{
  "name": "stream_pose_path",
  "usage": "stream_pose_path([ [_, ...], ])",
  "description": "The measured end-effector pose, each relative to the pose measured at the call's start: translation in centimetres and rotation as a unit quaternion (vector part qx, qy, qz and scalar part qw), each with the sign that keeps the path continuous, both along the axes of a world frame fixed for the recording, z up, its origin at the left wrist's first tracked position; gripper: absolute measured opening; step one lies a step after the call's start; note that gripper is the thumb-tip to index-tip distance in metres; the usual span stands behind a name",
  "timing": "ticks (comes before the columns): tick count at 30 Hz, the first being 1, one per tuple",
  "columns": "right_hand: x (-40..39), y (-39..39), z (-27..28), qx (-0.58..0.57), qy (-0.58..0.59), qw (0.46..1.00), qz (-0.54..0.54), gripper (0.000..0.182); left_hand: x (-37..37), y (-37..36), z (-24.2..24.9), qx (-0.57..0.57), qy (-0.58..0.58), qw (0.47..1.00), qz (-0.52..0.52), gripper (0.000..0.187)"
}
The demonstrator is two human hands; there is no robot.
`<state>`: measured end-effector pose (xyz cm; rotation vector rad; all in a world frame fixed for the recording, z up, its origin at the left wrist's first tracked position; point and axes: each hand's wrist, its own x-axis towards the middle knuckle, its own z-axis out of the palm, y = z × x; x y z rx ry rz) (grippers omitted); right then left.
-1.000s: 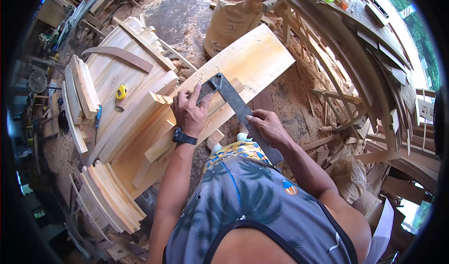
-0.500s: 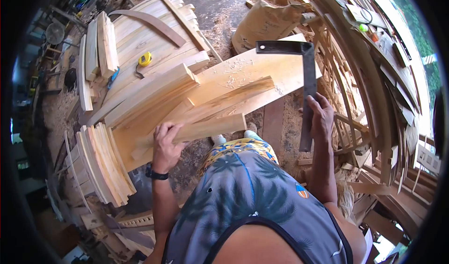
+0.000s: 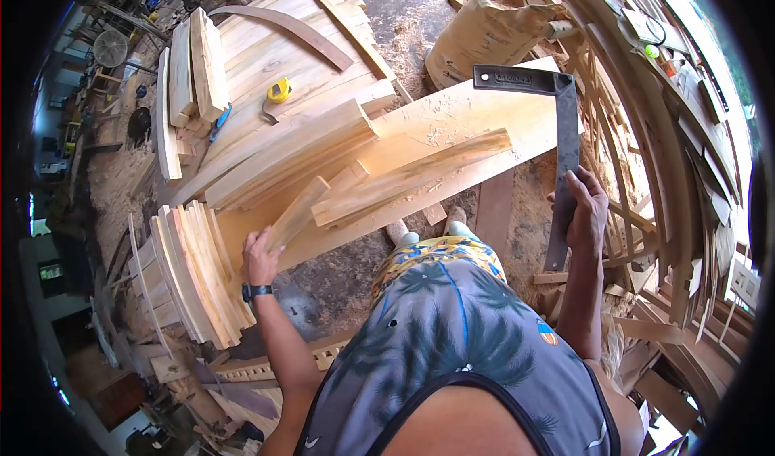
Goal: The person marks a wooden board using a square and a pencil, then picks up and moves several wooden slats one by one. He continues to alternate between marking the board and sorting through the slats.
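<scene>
My right hand [image 3: 588,207] grips the long dark blade of a try square [image 3: 567,129], held upright with its stock pointing left over the far end of a wide plank. My left hand [image 3: 260,254] is closed around the near end of a short wooden piece [image 3: 299,212], which slants up and away over the wide plank [image 3: 440,177]. Beside that piece, a longer wooden length [image 3: 420,173] lies on the plank among shavings. Just left of my left hand stand several curved boards [image 3: 198,270] set side by side.
Light boards [image 3: 258,48] lie beyond, with a yellow tape measure [image 3: 279,91] and a curved dark strip [image 3: 295,32] on them. A full sack [image 3: 492,44] stands at the back. Curved timbers [image 3: 646,125] lean along the right. Shavings cover the floor.
My left hand has moved left and down, and the piece in it now points more steeply away from me. The square stays in my right hand. The whole view has shifted slightly.
</scene>
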<state>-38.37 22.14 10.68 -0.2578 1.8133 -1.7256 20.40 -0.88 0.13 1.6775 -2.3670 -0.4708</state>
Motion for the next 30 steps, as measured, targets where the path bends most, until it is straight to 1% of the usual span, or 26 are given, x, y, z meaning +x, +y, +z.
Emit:
stream_pose_path([
  [2, 0.7, 0.1, 0.5, 0.014, 0.007, 1.000, -0.001, 0.034, -2.7, -0.9, -1.4, 0.019, -0.034, 0.999, -0.015, 0.062],
  [5, 0.9, 0.8, -0.5, 0.030, 0.015, 0.999, -0.005, 0.035, -5.6, -2.3, -3.1, 0.020, -0.021, 0.998, -0.052, 0.059],
  [6, 1.4, 0.8, -1.0, 0.035, 0.028, 0.999, 0.001, 0.035, -6.1, -2.5, -3.0, 0.021, -0.016, 0.998, -0.063, 0.059],
  [7, 1.7, 1.0, -0.9, 0.041, 0.044, 0.998, 0.004, 0.036, -6.5, -2.8, -2.5, -0.004, 0.009, 0.997, -0.079, 0.057],
  [8, 2.3, 1.1, -0.3, 0.069, 0.041, 0.997, 0.016, 0.032, -6.8, -3.2, -1.8, -0.029, 0.035, 0.994, -0.097, 0.055],
  [9, 2.8, 1.2, -1.0, 0.079, 0.031, 0.996, 0.017, 0.033, -6.2, -3.6, -0.8, -0.030, 0.054, 0.995, -0.081, 0.048],
  [10, 2.9, 1.5, -1.8, 0.098, 0.034, 0.994, 0.043, 0.034, -6.1, -4.2, 0.5, -0.031, 0.071, 0.995, -0.064, 0.042],
  [11, 3.7, 1.2, -2.3, 0.089, 0.031, 0.994, 0.049, 0.037, -7.6, -4.5, 3.1, -0.028, 0.074, 0.994, -0.078, 0.042],
  [12, 4.2, 1.0, -2.6, 0.116, 0.025, 0.990, 0.072, 0.038, -9.4, -4.4, 6.5, 0.086, 0.064, 0.994, -0.030, 0.036],
  [13, 4.9, 0.5, -2.6, 0.130, 0.004, 0.988, 0.081, 0.040, -11.3, -3.9, 9.2, 0.198, 0.050, 0.979, 0.022, 0.030],
  [15, 6.1, -0.6, -2.7, 0.148, -0.002, 0.984, 0.099, 0.042, -17.4, -2.5, 12.1, 0.201, 0.142, 0.967, -0.072, 0.027],
  [17, 6.2, -0.9, -6.0, 0.150, 0.047, 0.979, 0.127, 0.045, -24.1, -1.4, 11.3, 0.141, 0.225, 0.951, -0.158, 0.031],
  [18, 6.5, -1.2, -6.2, 0.154, 0.067, 0.977, 0.131, 0.047, -27.5, -0.9, 10.1, 0.032, 0.231, 0.952, -0.197, 0.034],
  [19, 6.7, -1.5, -5.6, 0.151, 0.065, 0.978, 0.127, 0.047, -30.5, -0.6, 8.6, -0.076, 0.234, 0.941, -0.234, 0.038],
  [21, 6.9, -1.8, -4.0, 0.177, 0.047, 0.972, 0.144, 0.046, -35.3, -0.4, 5.7, -0.104, 0.224, 0.942, -0.228, 0.051],
  [22, 6.8, -1.6, -4.9, 0.178, 0.090, 0.970, 0.143, 0.044, -36.8, -0.2, 4.4, -0.105, 0.222, 0.942, -0.231, 0.051],
  [24, 6.5, -1.6, -3.8, 0.182, 0.076, 0.969, 0.148, 0.044, -39.1, 0.2, 2.9, -0.060, 0.100, 0.976, -0.183, 0.057],
  [26, 6.2, -1.3, -3.6, 0.189, 0.059, 0.969, 0.150, 0.044, -40.1, 0.6, 2.1, -0.073, 0.083, 0.979, -0.171, 0.057],
  [27, 5.9, -1.0, -3.9, 0.184, 0.069, 0.968, 0.156, 0.041, -40.4, 0.7, 1.7, -0.087, 0.068, 0.982, -0.156, 0.056],
  [28, 5.6, -0.7, -4.4, 0.179, 0.079, 0.967, 0.162, 0.039, -40.4, 0.8, 1.5, -0.114, 0.077, 0.978, -0.158, 0.050],
  [29, 5.0, -0.5, -5.3, 0.180, 0.075, 0.968, 0.160, 0.039, -40.3, 0.7, 1.2, -0.113, 0.075, 0.978, -0.161, 0.050],
  [30, 4.3, -0.6, -5.6, 0.188, 0.146, 0.958, 0.162, 0.036, -40.2, 0.7, 1.0, -0.129, 0.079, 0.974, -0.170, 0.050],
])
